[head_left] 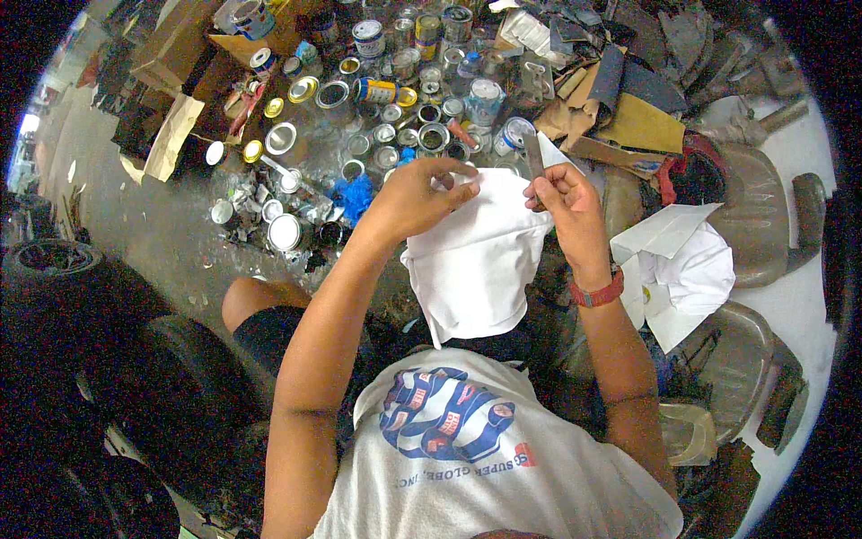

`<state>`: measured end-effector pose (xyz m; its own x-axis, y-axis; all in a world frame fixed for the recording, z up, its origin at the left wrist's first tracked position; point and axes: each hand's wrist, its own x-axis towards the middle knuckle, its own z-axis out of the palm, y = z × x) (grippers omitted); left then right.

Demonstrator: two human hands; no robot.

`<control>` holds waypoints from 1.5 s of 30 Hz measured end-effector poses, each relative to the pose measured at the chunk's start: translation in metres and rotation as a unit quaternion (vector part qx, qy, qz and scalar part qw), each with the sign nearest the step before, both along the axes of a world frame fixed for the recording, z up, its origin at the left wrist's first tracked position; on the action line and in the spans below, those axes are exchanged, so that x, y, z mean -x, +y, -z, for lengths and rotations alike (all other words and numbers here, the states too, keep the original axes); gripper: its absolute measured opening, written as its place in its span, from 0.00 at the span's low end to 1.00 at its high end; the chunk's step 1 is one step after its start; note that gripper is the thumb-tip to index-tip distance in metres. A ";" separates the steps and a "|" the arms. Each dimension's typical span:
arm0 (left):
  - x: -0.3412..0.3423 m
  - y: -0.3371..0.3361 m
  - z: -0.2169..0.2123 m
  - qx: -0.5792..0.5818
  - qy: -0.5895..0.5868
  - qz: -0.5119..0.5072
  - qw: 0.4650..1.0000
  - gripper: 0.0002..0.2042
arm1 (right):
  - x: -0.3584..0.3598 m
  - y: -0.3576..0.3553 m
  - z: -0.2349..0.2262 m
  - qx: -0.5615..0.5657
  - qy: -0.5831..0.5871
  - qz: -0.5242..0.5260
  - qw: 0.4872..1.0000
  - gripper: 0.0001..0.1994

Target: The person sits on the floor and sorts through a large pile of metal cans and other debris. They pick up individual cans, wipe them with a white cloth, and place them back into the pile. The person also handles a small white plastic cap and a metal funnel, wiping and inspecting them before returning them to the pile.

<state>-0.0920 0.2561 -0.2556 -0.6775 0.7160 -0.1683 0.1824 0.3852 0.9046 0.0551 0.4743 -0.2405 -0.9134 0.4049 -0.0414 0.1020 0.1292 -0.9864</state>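
A piece of white cloth (476,269) hangs in front of my chest, its upper edge raised and its lower edge loose over my lap. The thumb and fingers of my left hand (422,193) pinch its upper left corner. In my right hand (567,202), a flat, narrow grey-brown blade (535,158) points up between thumb and fingers; its exact kind does not show. That hand is beside the cloth's upper right corner, and I cannot tell if it grips the fabric too. A red wristwatch (597,290) is on my right wrist.
Many paint cans (332,95) and jars crowd the floor ahead, with a blue crumpled rag (355,196) among them. Brown plastic chairs (750,207) stand on the right, bearing a white cloth bundle (696,269) and stiff sheets. Cardboard scraps (633,126) lie beyond. Tires (54,260) are at left.
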 end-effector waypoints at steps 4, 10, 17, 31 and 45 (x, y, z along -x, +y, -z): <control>0.008 0.011 -0.006 0.094 0.081 0.009 0.992 0.19 | -0.004 0.004 -0.001 -0.031 0.011 -0.001 0.999 0.07; 0.012 0.023 -0.015 -0.105 -0.035 -0.037 0.993 0.12 | -0.012 0.003 -0.022 -0.251 -0.035 0.017 0.967 0.06; 0.030 0.019 -0.016 -0.054 -0.008 0.054 0.997 0.12 | -0.020 0.002 -0.053 -0.476 0.062 -0.056 0.876 0.05; -0.027 0.034 -0.050 -0.217 0.307 -0.097 0.922 0.14 | 0.005 -0.013 -0.052 -0.679 0.084 -0.231 0.692 0.07; -0.065 0.023 -0.016 -0.259 0.215 -0.176 0.925 0.17 | 0.014 0.019 -0.043 -0.687 0.121 -0.273 0.663 0.06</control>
